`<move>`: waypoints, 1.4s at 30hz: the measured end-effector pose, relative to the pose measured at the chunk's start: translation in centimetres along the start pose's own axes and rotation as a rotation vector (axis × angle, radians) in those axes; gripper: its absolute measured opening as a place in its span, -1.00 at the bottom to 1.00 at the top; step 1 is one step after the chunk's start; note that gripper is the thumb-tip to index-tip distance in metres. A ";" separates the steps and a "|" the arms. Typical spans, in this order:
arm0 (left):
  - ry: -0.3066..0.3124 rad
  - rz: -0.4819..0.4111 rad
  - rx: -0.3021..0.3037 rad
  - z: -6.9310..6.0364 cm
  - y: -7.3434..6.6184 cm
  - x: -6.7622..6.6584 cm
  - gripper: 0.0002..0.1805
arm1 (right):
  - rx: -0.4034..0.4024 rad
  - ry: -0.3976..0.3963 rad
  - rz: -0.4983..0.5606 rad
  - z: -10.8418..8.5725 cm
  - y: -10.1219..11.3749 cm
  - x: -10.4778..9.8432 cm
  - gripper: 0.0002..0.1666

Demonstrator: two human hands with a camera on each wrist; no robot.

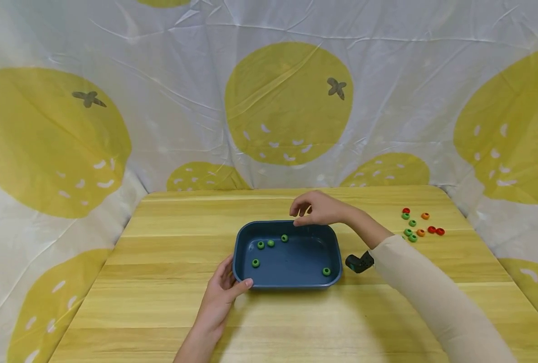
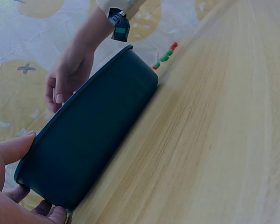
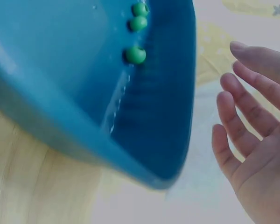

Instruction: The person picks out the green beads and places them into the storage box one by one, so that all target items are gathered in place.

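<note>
Lying in the blue basin (image 1: pixel 293 259) are five green beads (image 1: pixel 271 243).

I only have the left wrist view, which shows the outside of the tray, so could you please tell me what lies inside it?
Observer: In the head view, the tray has five green beads in it.
Operator: Thank you. I see the right hand beyond the rim, but might it be holding something?
Observer: The right wrist view shows its palm side, the fingers apart, and nothing visible in it.
Operator: That helps. Are the beads in the tray all together, please?
Observer: No, one bead sits apart from the other four, by the near right corner in the head view.
</note>
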State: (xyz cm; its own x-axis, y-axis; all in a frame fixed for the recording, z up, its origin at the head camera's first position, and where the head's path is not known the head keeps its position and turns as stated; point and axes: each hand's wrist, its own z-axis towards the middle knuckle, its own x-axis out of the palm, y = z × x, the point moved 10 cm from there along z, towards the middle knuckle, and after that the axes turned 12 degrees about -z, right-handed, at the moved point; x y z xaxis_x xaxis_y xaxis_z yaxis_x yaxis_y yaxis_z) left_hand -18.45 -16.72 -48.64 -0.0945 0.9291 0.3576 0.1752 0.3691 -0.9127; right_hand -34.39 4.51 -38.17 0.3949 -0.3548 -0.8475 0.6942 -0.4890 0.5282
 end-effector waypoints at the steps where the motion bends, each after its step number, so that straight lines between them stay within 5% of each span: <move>1: 0.000 0.003 0.001 0.0 0.0 0.0 -0.11 | 0.006 -0.003 0.001 -0.3 -0.2 -0.2 -0.79; 42: 0.007 -0.044 0.007 -0.1 -0.2 0.2 -0.10 | 0.329 -0.182 0.035 -13.6 -9.0 -5.6 -0.73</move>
State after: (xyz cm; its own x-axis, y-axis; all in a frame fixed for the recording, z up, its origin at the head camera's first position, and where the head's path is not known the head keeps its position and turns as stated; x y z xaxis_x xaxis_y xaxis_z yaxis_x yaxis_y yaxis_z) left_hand -18.38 -16.61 -48.31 -0.0947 0.9120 0.3992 0.1643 0.4098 -0.8972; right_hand -34.72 21.76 -38.89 0.2810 -0.4976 -0.8206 0.4402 -0.6930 0.5710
